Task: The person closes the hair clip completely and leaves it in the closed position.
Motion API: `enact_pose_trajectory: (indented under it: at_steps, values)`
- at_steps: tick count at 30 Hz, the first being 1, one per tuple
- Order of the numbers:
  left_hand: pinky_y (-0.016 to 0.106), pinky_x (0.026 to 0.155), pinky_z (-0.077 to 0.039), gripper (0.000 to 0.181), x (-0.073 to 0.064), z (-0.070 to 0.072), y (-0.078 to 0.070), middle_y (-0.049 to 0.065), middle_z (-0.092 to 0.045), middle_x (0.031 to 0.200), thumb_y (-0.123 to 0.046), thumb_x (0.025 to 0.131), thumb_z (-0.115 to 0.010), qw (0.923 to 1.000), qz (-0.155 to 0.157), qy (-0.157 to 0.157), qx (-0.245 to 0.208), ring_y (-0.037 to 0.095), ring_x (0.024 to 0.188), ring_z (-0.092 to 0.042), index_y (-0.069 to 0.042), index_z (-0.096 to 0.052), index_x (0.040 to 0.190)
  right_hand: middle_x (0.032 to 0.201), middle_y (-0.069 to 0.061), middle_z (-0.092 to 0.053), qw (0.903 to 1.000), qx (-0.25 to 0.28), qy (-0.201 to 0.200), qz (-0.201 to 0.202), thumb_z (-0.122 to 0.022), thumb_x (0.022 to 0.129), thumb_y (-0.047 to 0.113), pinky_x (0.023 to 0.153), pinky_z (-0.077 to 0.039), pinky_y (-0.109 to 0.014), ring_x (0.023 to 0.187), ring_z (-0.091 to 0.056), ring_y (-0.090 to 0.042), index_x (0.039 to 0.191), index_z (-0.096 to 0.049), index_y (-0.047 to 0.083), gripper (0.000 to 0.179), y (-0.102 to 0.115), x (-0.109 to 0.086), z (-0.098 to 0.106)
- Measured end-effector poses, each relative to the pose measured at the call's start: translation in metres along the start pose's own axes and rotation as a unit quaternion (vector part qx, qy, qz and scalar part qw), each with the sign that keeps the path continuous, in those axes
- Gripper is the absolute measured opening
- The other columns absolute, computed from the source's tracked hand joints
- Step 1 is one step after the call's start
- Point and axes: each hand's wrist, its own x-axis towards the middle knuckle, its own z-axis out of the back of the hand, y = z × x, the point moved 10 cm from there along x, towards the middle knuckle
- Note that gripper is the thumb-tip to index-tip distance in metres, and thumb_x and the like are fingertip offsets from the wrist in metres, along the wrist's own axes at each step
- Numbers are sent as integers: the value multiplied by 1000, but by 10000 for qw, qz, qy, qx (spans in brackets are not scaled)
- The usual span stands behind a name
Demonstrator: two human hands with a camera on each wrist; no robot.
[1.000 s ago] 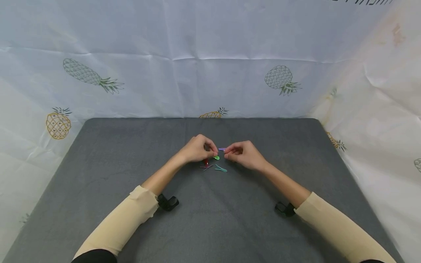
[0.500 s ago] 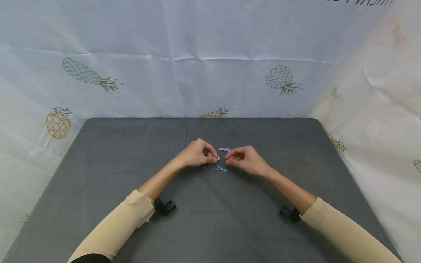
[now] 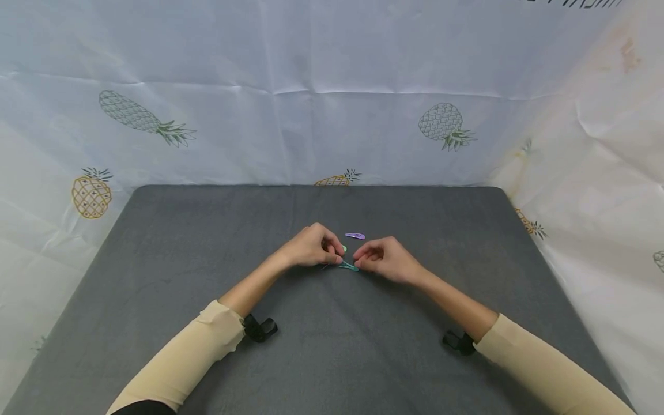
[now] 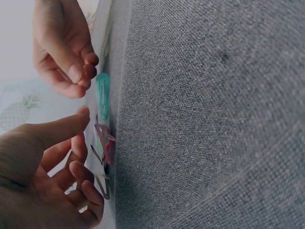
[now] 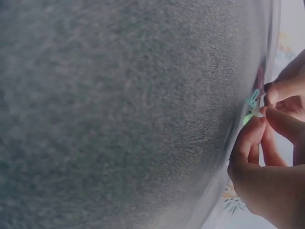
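A teal hair snap clip [image 3: 350, 267] lies on the grey table, its two arms spread apart. My left hand [image 3: 313, 246] hovers just left of it, thumb out and fingers loosely bent, with nothing seen in its grasp in the left wrist view. On the clip's right side is my right hand [image 3: 386, 259], fingers loosely bent and thumb near them; no object shows between them. Whether either hand touches the teal clip I cannot tell. A green clip [image 3: 344, 248] peeks out behind my left fingertips. Pinkish-red clips [image 4: 107, 145] lie below my left hand, mostly hidden in the head view.
Beyond the hands lies a purple snap clip [image 3: 355, 236], which looks closed. A dark, thin clip [image 4: 103, 187] sits under the left fingers. The grey table [image 3: 332, 351] ends at a white pineapple-print cloth [image 3: 332, 127] at the back.
Both hands have come nearer to me, from beside the green and purple clips to the teal one. My right hand has left the purple clip, now fully visible. The left now covers the red clips.
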Motion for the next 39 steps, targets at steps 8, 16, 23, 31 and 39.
enact_pose_trajectory:
  at_steps: [8, 16, 23, 31, 39]
  values:
    - [22, 66, -47, 11, -1, -3, 2, 4, -72, 75, -8, 93, -85, 10000, 5, 46, -59, 4, 63, -56, -3, -84, 103, 97, -14, -81, 9999, -123, 50, 95, -78, 99, 10, 71, -56, -22, 78, -70, -10, 111, -81, 0, 16, -4, -2, -4]
    - [23, 67, -47, 15, -1, -5, 4, 4, -70, 74, -9, 93, -86, 9998, 15, 134, -119, 5, 64, -56, -3, -84, 106, 96, -10, -81, 9999, -121, 28, -41, -80, 98, 10, 74, -57, -22, 80, -72, -11, 110, -82, 4, 14, -9, -2, -6]
    - [23, 66, -45, 16, 0, -6, 6, 1, -66, 72, -9, 92, -87, 9998, 114, 119, -113, 6, 63, -53, -3, -84, 107, 93, -8, -80, 9997, -230, 18, -43, -81, 97, 10, 73, -57, -23, 78, -70, -10, 107, -82, 4, 12, -10, -2, -7]
    - [22, 63, -42, 14, 1, -7, 8, -2, -64, 70, -10, 90, -89, 9997, 212, 76, -29, 6, 62, -51, -6, -85, 103, 89, -5, -80, 9992, -395, -14, -80, -82, 96, 11, 70, -55, -23, 74, -68, -7, 105, -83, 5, 10, -8, 0, -6]
    - [21, 61, -41, 10, 2, -7, 8, -2, -64, 68, -10, 91, -88, 9999, 166, 9, 38, 5, 60, -51, -6, -85, 100, 87, -3, -80, 9989, -452, -8, -130, -81, 97, 13, 68, -54, -23, 72, -67, -9, 103, -84, 8, 9, -8, 0, -5]
